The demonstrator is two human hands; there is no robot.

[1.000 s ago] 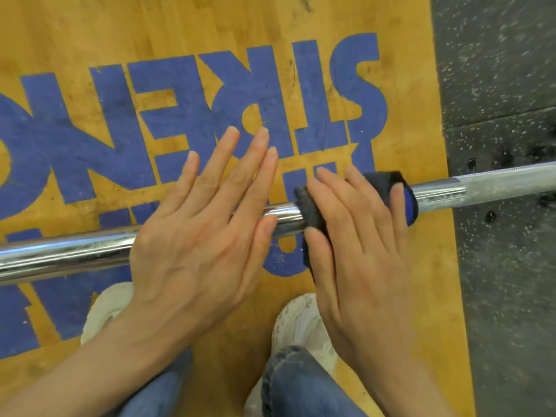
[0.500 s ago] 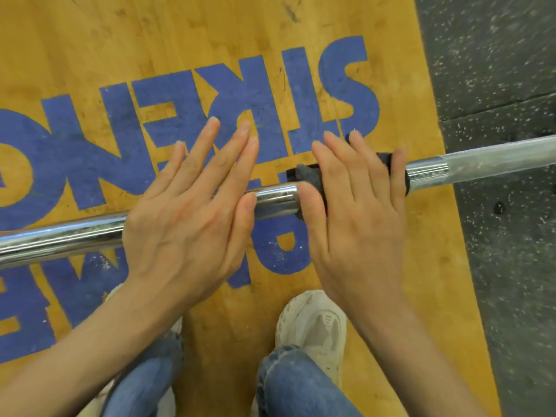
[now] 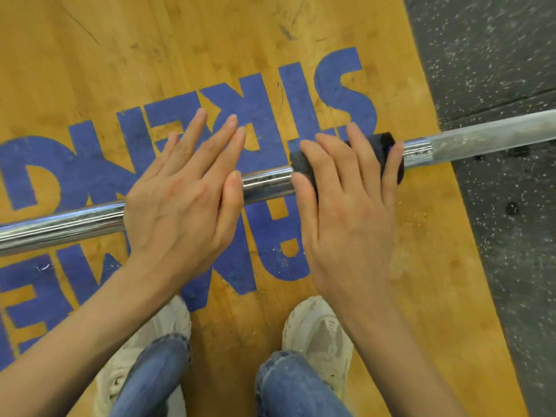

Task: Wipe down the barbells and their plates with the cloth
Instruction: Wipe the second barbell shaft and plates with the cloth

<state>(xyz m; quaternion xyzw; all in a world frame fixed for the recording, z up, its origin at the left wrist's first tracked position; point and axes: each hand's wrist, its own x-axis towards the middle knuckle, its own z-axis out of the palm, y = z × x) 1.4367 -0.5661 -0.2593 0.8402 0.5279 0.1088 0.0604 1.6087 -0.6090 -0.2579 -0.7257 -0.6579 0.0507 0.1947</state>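
Scuffed wooden platform (image 3: 210, 40) with blue lettering (image 3: 340, 85), speckled black rubber flooring (image 3: 496, 266) alongside

One barbell (image 3: 267, 183), one cloth (image 3: 382, 142), two hands, two shoes, all told.

Single head view, steeply downward, close above wooden platform (image 3: 210, 40).

1. Barbell (image 3: 267, 183) under my fingers (image 3: 210, 139): chrome metal, glossy and smooth; matt, rough knurl twd right end.
2. Cloth (image 3: 382, 142): dark, soft, matt fabric.
3. Floor (image 3: 210, 40): scuffed wood w/ worn blue paint.
4. Mat (image 3: 496, 55): speckled matt rubber.
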